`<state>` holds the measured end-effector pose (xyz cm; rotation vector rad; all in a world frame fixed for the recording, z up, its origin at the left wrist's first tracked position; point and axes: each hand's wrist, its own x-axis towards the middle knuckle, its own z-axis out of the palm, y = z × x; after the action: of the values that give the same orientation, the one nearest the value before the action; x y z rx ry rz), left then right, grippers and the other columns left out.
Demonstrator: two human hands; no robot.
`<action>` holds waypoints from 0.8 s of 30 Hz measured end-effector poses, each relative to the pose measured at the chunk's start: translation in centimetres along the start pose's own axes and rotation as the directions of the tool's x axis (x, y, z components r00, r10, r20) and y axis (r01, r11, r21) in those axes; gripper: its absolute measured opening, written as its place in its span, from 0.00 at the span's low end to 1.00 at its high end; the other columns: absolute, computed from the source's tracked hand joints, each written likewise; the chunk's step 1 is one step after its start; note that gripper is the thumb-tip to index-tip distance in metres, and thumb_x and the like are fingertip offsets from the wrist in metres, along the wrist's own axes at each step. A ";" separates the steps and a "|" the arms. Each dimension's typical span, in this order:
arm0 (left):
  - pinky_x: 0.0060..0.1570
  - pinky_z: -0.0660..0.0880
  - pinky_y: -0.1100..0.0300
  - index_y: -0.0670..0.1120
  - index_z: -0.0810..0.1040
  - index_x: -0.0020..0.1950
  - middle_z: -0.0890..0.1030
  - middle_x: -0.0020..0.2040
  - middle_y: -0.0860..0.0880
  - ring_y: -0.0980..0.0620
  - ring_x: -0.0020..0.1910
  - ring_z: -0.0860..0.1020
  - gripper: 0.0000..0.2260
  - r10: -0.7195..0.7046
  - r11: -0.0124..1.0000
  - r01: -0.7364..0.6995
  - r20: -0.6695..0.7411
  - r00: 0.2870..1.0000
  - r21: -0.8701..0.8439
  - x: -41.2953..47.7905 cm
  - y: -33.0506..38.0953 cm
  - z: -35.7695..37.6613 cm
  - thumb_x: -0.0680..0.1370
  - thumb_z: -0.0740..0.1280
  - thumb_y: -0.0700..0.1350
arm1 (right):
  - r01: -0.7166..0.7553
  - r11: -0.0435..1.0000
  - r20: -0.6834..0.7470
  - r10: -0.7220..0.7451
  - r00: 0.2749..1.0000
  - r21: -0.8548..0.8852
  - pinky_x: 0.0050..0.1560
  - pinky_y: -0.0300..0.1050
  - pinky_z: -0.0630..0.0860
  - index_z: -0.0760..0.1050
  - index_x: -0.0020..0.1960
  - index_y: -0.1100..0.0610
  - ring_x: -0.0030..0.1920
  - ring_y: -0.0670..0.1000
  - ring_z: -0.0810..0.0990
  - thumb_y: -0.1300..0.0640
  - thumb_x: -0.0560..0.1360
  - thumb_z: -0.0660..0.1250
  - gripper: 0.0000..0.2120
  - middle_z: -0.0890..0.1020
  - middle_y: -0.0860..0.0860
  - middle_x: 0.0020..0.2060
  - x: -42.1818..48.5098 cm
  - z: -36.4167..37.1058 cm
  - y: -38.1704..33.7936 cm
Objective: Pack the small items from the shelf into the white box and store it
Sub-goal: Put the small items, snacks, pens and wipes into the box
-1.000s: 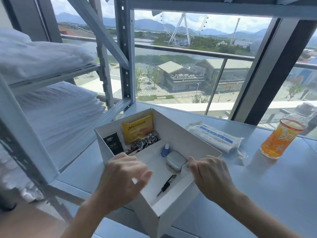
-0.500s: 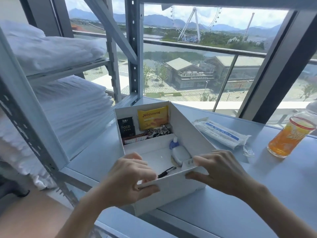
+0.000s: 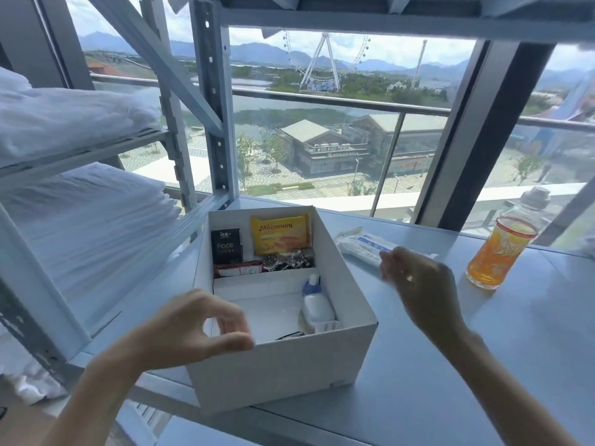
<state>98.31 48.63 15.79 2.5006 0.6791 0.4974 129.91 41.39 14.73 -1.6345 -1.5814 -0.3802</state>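
Note:
The white box (image 3: 289, 375) stands open on the grey shelf (image 3: 483, 349). Inside it are a yellow snack packet (image 3: 280, 235), a black sachet (image 3: 226, 246), a red packet (image 3: 238, 269), a wristwatch (image 3: 283, 260), a small blue-capped bottle (image 3: 317, 304), a white case (image 3: 328, 326) and a black pen (image 3: 289, 335). My left hand (image 3: 193, 329) is at the box's near left corner, fingers loosely curled, thumb at the rim. My right hand (image 3: 418, 284) is raised to the right of the box, fingers relaxed, just in front of a white and blue packet (image 3: 360, 246) lying on the shelf.
A bottle of orange drink (image 3: 499, 249) stands on the shelf at the right. Folded white linen (image 3: 80, 220) fills the rack levels to the left. A metal upright (image 3: 215, 123) rises behind the box, with a window beyond.
Both hands have let go of the box's near wall. My right hand has lifted and moved right toward the white packet. The box now sits squarer to me.

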 end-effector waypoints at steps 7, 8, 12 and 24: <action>0.36 0.71 0.67 0.54 0.76 0.36 0.78 0.32 0.60 0.63 0.36 0.76 0.34 -0.158 0.944 0.200 -0.173 0.972 0.263 1.5 2.3 3.1 0.65 0.42 0.77 | -0.095 0.852 0.560 0.418 0.716 -0.515 0.54 0.48 0.71 0.74 0.60 0.56 0.57 0.56 0.76 0.48 0.74 0.64 0.18 0.75 0.52 0.60 3.9 6.6 13.6; 0.35 0.69 0.68 0.54 0.75 0.36 0.77 0.32 0.60 0.63 0.36 0.75 0.30 -0.171 0.934 0.223 -0.198 0.965 0.279 1.3 2.4 3.2 0.67 0.46 0.76 | -0.078 0.845 0.587 0.431 0.686 -0.529 0.54 0.48 0.72 0.73 0.59 0.56 0.57 0.56 0.75 0.49 0.74 0.63 0.16 0.75 0.53 0.60 3.9 7.5 14.4; 0.37 0.70 0.67 0.55 0.75 0.37 0.78 0.33 0.60 0.62 0.37 0.75 0.17 -0.238 0.916 0.295 -0.222 0.945 0.271 1.4 2.6 3.0 0.74 0.58 0.65 | 0.058 0.805 0.590 0.381 0.712 -0.590 0.50 0.46 0.73 0.74 0.54 0.58 0.55 0.55 0.77 0.63 0.73 0.58 0.12 0.78 0.54 0.55 3.6 9.3 15.1; 0.40 0.72 0.63 0.57 0.75 0.39 0.79 0.36 0.60 0.63 0.37 0.76 0.08 -0.225 0.911 0.312 -0.309 0.924 0.271 2.6 2.4 2.7 0.76 0.63 0.56 | 0.207 0.860 0.126 -0.167 0.978 -0.467 0.25 0.38 0.68 0.81 0.39 0.57 0.34 0.54 0.78 0.67 0.61 0.76 0.10 0.80 0.50 0.32 5.6 0.1 12.2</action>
<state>102.49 47.27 15.47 2.5892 1.2870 0.6801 142.26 46.74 14.45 -1.8799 -1.8146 -0.8788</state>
